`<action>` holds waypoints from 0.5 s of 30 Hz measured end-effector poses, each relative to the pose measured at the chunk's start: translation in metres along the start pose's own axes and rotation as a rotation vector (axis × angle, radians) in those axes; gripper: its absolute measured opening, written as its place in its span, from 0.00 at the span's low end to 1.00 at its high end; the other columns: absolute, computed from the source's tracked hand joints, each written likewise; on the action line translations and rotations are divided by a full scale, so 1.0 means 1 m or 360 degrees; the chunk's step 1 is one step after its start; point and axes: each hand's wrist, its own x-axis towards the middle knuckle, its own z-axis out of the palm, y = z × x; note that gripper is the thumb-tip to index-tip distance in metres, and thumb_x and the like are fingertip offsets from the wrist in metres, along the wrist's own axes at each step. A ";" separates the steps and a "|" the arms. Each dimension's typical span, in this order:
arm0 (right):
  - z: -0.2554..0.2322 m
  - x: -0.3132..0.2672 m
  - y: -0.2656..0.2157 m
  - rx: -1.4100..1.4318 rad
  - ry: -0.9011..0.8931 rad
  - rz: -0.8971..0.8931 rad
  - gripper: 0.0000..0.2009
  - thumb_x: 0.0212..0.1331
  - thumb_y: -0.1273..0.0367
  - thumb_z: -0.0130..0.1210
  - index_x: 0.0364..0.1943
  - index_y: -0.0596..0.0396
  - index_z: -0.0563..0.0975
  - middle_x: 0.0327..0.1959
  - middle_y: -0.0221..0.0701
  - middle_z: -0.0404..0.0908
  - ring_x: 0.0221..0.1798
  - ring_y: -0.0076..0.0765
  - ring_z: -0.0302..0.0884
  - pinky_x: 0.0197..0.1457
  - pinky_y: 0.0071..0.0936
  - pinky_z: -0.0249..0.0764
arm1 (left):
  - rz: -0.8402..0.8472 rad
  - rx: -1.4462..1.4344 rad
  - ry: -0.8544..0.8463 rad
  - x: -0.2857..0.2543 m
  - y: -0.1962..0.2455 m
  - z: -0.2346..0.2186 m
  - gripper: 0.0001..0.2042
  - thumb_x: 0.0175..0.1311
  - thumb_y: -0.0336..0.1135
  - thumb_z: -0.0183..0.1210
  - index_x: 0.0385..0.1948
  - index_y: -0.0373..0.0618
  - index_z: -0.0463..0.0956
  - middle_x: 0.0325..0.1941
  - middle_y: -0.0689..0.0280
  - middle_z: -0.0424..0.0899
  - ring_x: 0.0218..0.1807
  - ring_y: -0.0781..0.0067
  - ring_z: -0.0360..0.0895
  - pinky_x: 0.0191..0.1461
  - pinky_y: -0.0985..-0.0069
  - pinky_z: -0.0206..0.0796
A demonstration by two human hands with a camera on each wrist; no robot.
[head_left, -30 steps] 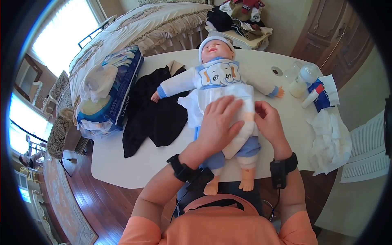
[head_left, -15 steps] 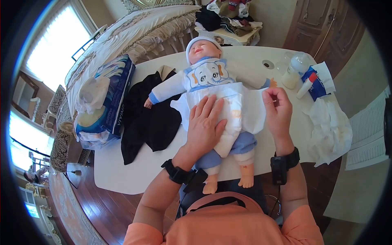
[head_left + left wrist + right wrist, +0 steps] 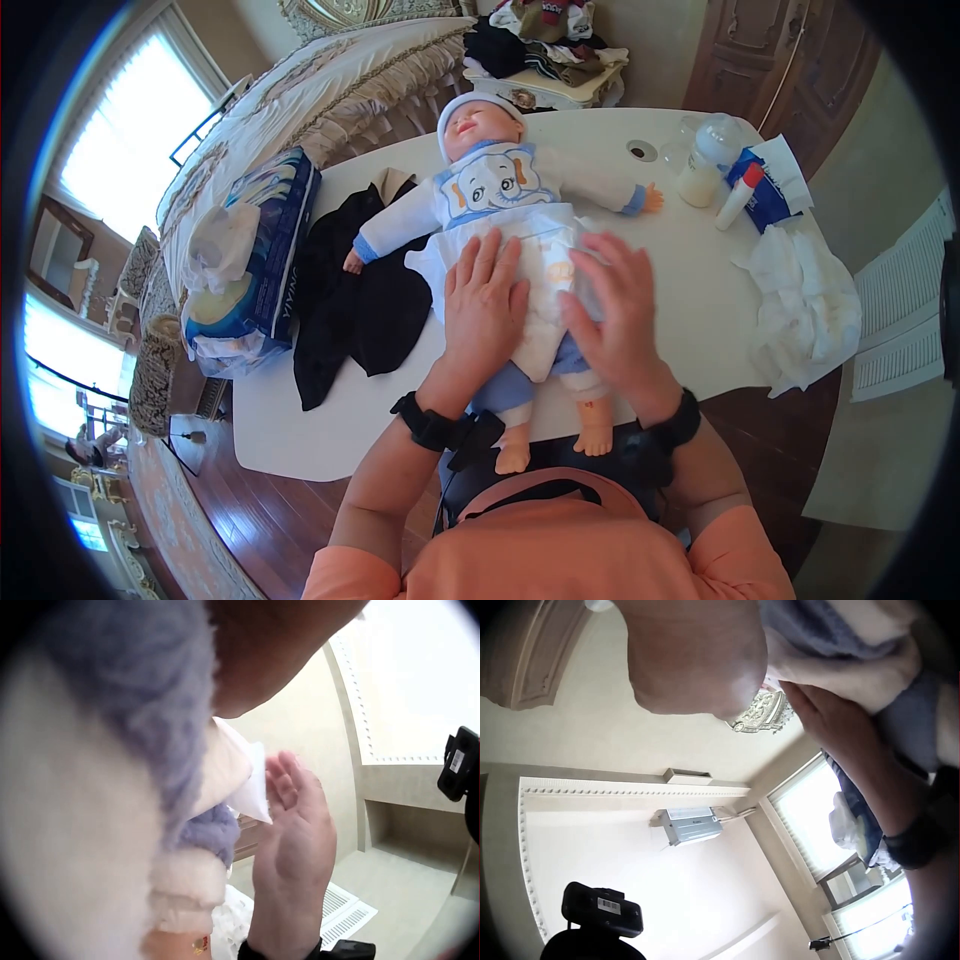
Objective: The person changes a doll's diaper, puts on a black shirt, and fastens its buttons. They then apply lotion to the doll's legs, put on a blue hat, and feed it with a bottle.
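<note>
A baby doll (image 3: 495, 185) in a white cap and elephant top lies face up on the white table (image 3: 290, 430). Its blue trousers (image 3: 570, 355) are pulled down, and a white diaper (image 3: 540, 340) covers its front. My left hand (image 3: 485, 310) rests flat on the diaper's left part, fingers pointing up toward the top. Over the diaper's right side is my right hand (image 3: 620, 310), blurred, with its fingers spread and lightly bent. In the left wrist view, the right hand (image 3: 296, 825) shows its palm beside the diaper's white edge (image 3: 251, 787).
Black clothing (image 3: 365, 290) lies left of the doll, beside a blue diaper pack (image 3: 265, 260). On the right stand a baby bottle (image 3: 705, 165), a red-capped white tube (image 3: 738, 198) and a blue packet (image 3: 775, 180). A crumpled white diaper (image 3: 800, 300) hangs over the right edge.
My right hand pinched the diaper's right side and drew it outward, then let go and came back in over the diaper. The left hand stays pressed on it. The head view has shifted slightly.
</note>
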 end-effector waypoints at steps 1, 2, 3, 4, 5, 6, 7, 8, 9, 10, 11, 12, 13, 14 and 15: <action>0.013 -0.006 0.009 -0.0005 0.0009 0.0010 0.19 0.48 0.63 0.54 0.43 0.58 0.70 0.47 0.42 0.68 0.52 0.49 0.63 0.53 0.38 0.59 | -0.0028 -0.0018 0.0043 -0.001 -0.001 0.001 0.21 0.52 0.33 0.52 0.51 0.40 0.66 0.58 0.54 0.63 0.60 0.51 0.57 0.60 0.61 0.48; 0.030 -0.013 0.019 0.0239 -0.0037 0.0178 0.20 0.49 0.62 0.53 0.45 0.60 0.69 0.47 0.44 0.68 0.52 0.50 0.63 0.54 0.37 0.59 | -0.0038 -0.0075 0.0069 -0.001 -0.001 0.001 0.21 0.52 0.32 0.51 0.50 0.39 0.66 0.57 0.52 0.63 0.59 0.50 0.58 0.60 0.62 0.48; 0.039 -0.015 0.023 0.0488 -0.0081 0.0337 0.22 0.51 0.61 0.52 0.47 0.61 0.69 0.47 0.46 0.69 0.52 0.51 0.64 0.54 0.37 0.60 | -0.0028 -0.0072 0.0070 -0.003 -0.003 0.000 0.21 0.52 0.32 0.51 0.50 0.39 0.66 0.57 0.52 0.63 0.59 0.50 0.58 0.60 0.62 0.48; 0.041 -0.020 0.026 0.0603 -0.0120 0.0507 0.23 0.54 0.60 0.50 0.48 0.64 0.67 0.47 0.48 0.70 0.51 0.52 0.65 0.55 0.36 0.60 | -0.0027 -0.0148 0.0093 -0.005 -0.006 -0.001 0.21 0.52 0.31 0.51 0.51 0.39 0.66 0.57 0.51 0.63 0.59 0.49 0.58 0.61 0.62 0.47; 0.042 -0.020 0.033 0.0612 -0.0114 0.0494 0.23 0.54 0.60 0.50 0.48 0.64 0.67 0.47 0.48 0.70 0.51 0.52 0.65 0.55 0.36 0.60 | -0.0032 -0.0220 0.0117 -0.008 -0.009 -0.003 0.21 0.52 0.31 0.51 0.51 0.39 0.66 0.56 0.50 0.64 0.58 0.49 0.58 0.61 0.62 0.47; 0.041 -0.022 0.039 0.0702 -0.0153 0.0611 0.22 0.55 0.60 0.48 0.48 0.64 0.67 0.47 0.48 0.70 0.51 0.52 0.65 0.55 0.35 0.60 | -0.0084 -0.0288 0.0126 -0.012 -0.011 -0.004 0.19 0.53 0.29 0.50 0.50 0.38 0.66 0.56 0.50 0.63 0.58 0.50 0.59 0.60 0.64 0.49; 0.040 -0.024 0.043 0.0788 -0.0193 0.0730 0.21 0.56 0.60 0.47 0.48 0.64 0.68 0.47 0.48 0.70 0.51 0.51 0.65 0.55 0.35 0.60 | -0.0089 -0.0281 0.0127 -0.018 -0.015 -0.004 0.19 0.53 0.29 0.50 0.50 0.38 0.66 0.56 0.50 0.63 0.58 0.50 0.59 0.60 0.64 0.49; 0.038 -0.024 0.046 0.0695 -0.0106 0.0731 0.18 0.56 0.63 0.48 0.45 0.62 0.70 0.47 0.46 0.70 0.51 0.49 0.65 0.55 0.35 0.60 | -0.0214 -0.0479 0.0271 -0.025 -0.021 -0.004 0.18 0.54 0.28 0.50 0.50 0.38 0.66 0.56 0.51 0.63 0.58 0.53 0.60 0.59 0.66 0.51; 0.036 -0.024 0.049 0.0695 -0.0102 0.0724 0.18 0.56 0.63 0.48 0.45 0.62 0.70 0.47 0.46 0.70 0.51 0.49 0.65 0.55 0.35 0.60 | -0.0333 -0.0678 0.0417 -0.031 -0.027 -0.003 0.18 0.55 0.27 0.49 0.50 0.38 0.66 0.56 0.52 0.64 0.58 0.55 0.60 0.58 0.68 0.52; 0.032 -0.024 0.052 0.0545 0.0097 0.0614 0.16 0.55 0.64 0.48 0.44 0.61 0.70 0.46 0.44 0.70 0.51 0.48 0.64 0.55 0.35 0.59 | -0.0474 -0.0763 0.0508 -0.039 -0.034 -0.001 0.17 0.56 0.26 0.48 0.50 0.38 0.65 0.55 0.54 0.64 0.58 0.60 0.61 0.57 0.70 0.54; 0.028 -0.022 0.053 0.0395 0.0293 0.0503 0.14 0.54 0.66 0.49 0.42 0.60 0.71 0.46 0.43 0.70 0.51 0.48 0.64 0.55 0.36 0.59 | -0.0616 -0.0847 0.0597 -0.048 -0.042 0.002 0.17 0.57 0.26 0.48 0.50 0.38 0.65 0.55 0.55 0.64 0.57 0.64 0.61 0.56 0.72 0.55; 0.021 -0.017 0.049 0.0360 0.0398 0.0463 0.11 0.53 0.68 0.50 0.39 0.58 0.72 0.45 0.40 0.70 0.49 0.46 0.64 0.54 0.36 0.59 | -0.0727 -0.0939 0.0682 -0.052 -0.043 0.003 0.16 0.60 0.29 0.47 0.49 0.39 0.65 0.49 0.61 0.68 0.47 0.73 0.67 0.47 0.79 0.60; 0.016 -0.015 0.045 0.0363 0.0397 0.0458 0.11 0.53 0.68 0.50 0.39 0.58 0.72 0.45 0.40 0.70 0.49 0.46 0.64 0.54 0.36 0.59 | -0.0728 -0.0937 0.0687 -0.056 -0.044 0.003 0.16 0.60 0.29 0.47 0.49 0.39 0.65 0.49 0.61 0.68 0.47 0.73 0.67 0.47 0.79 0.60; 0.013 -0.015 0.040 0.0385 0.0392 0.0422 0.11 0.53 0.69 0.50 0.39 0.58 0.71 0.44 0.40 0.71 0.49 0.46 0.65 0.53 0.36 0.59 | -0.0910 -0.1145 0.0591 -0.059 -0.045 0.002 0.16 0.60 0.31 0.47 0.50 0.39 0.64 0.45 0.64 0.70 0.42 0.77 0.67 0.41 0.82 0.59; 0.011 -0.015 0.037 0.0406 0.0385 0.0389 0.11 0.52 0.69 0.50 0.39 0.58 0.71 0.44 0.40 0.71 0.48 0.46 0.65 0.52 0.36 0.60 | -0.1093 -0.1352 0.0485 -0.061 -0.044 0.000 0.16 0.61 0.34 0.47 0.50 0.39 0.64 0.41 0.67 0.71 0.37 0.81 0.67 0.36 0.85 0.58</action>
